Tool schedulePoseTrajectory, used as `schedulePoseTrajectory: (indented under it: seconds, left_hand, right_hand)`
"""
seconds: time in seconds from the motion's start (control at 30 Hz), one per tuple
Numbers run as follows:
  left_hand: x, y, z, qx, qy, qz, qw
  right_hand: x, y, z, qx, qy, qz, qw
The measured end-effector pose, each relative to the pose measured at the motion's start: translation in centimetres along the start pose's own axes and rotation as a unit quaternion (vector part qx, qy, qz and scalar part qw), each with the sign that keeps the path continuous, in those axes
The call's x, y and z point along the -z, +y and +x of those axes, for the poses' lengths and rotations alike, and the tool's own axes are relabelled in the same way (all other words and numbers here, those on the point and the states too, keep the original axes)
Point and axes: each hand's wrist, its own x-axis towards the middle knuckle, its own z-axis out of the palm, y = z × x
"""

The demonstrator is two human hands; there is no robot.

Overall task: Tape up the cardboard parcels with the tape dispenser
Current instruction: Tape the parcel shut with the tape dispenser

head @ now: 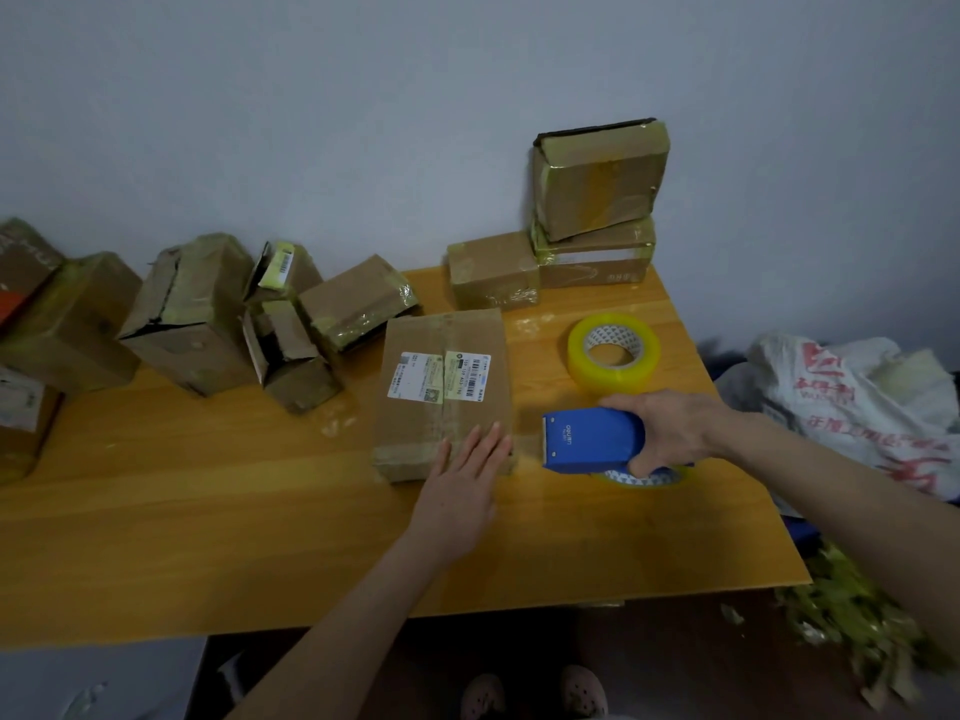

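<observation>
A flat brown cardboard parcel with a white shipping label (pixel 444 392) lies near the middle of the orange wooden tabletop (pixel 208 511). The left hand (pixel 465 475) presses on its near right corner, fingers straight and together. The right hand (pixel 670 428), fingers curled tight around a blue plastic tape dispenser (pixel 589 439), holds it just beside the parcel's right side. A spare roll of yellowish clear tape (pixel 613 353) sits behind the dispenser, toward the tabletop's far right corner.
</observation>
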Motion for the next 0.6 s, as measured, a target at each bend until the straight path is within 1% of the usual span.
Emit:
schedulePoseTrajectory:
  seconds: [0.23,0.43,0.6]
  left_hand:
    - [-0.1,-0.2,0.1,-0.004,-0.001,0.001,1.0]
    - [0.1,-0.1,0.1,-0.001,0.005,-0.009,1.0]
    - [0.0,-0.1,-0.1,-0.007,0.011,-0.018,1.0]
  right_hand:
    - [0.6,-0.5,0.0,-0.017,-0.025,-0.06,0.998]
    - [0.2,-3.6,1.0,-0.059,-0.026,-0.142,0.988]
    - [0.6,-5.5,2.0,-0.065,-0.046,-0.161,0.984]
